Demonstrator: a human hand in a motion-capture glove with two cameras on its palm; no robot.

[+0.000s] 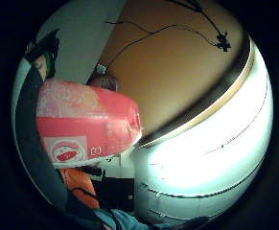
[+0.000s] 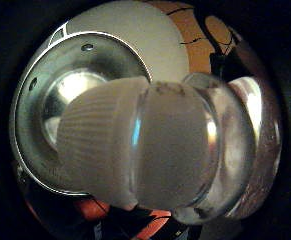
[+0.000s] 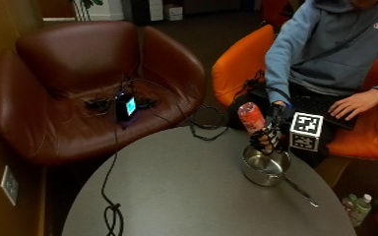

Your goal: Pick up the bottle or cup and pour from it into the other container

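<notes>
The gloved right hand (image 3: 267,137) has its fingers wrapped round the neck end of a clear plastic bottle with a red label (image 3: 251,118), holding it inverted, base up and tilted away from the person, directly above a small round steel saucepan (image 3: 265,167). In the thumb-side palm view the bottle's ribbed white cap (image 2: 97,160) fills the foreground with the pan's shiny bowl right behind it, and the cap looks screwed on. That is the main risk as I judge it: with the cap in place nothing can pour, however far the bottle tips. If it is opened, the bottle's mouth sits toward the pan's near rim, so liquid could run over the edge, and a nudge from the hand could shift the light pan. The pan rests on a round grey table (image 3: 189,187), its long handle (image 3: 300,191) pointing toward the edge, a black cable (image 3: 110,206) trailing across the far side. Beyond are a brown leather armchair (image 3: 78,73) holding a small lit device (image 3: 125,106), and an orange chair (image 3: 241,64).
</notes>
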